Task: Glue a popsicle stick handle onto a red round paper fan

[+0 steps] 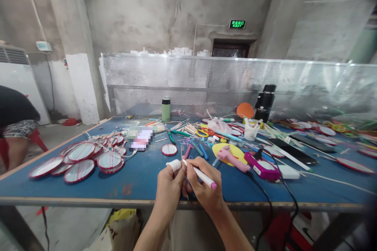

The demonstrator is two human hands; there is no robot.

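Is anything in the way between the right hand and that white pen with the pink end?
Nothing visible: the right hand already grips the white pen. The end away from the pink sits close by the left hand; whether they touch is unclear.

This looks like a craft workshop in a plainly finished industrial building. The walls [132, 15] are bare grey concrete with cables run along the surface, and a green exit sign [237, 24] glows above a dark doorway [231, 50]. A perforated metal screen [229, 82] backs the long blue worktop [141, 184], which carries a pink glue gun [234, 159], pliers [171, 138] and piled red-rimmed discs [81, 153].
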